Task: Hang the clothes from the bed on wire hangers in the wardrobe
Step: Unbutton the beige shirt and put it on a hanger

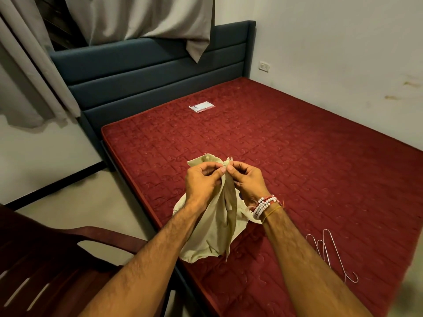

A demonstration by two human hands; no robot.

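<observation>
Cream crumpled garment [215, 236], quilted red mattress [297, 145]

Cream garment [215, 225] held up over near edge of red mattress [286, 156], top edge pinched between left hand [202, 179] and right hand [248, 179], rest hung down. Wire hangers [332, 255] laid on mattress, right of garment. Small plastic packet [202, 106] placed on mattress near blue headboard [142, 72]. Dark wooden chair [57, 259] stood left of mattress.

Off-white walls [332, 30] stained at right, grey curtains [142, 17] drooping over a blue padded headboard [137, 72], red quilted mattress [297, 145] filling the corner, wall socket [264, 66] beside the headboard, dark red-brown chair [45, 259] near left, pale floor [109, 197], warm light
</observation>
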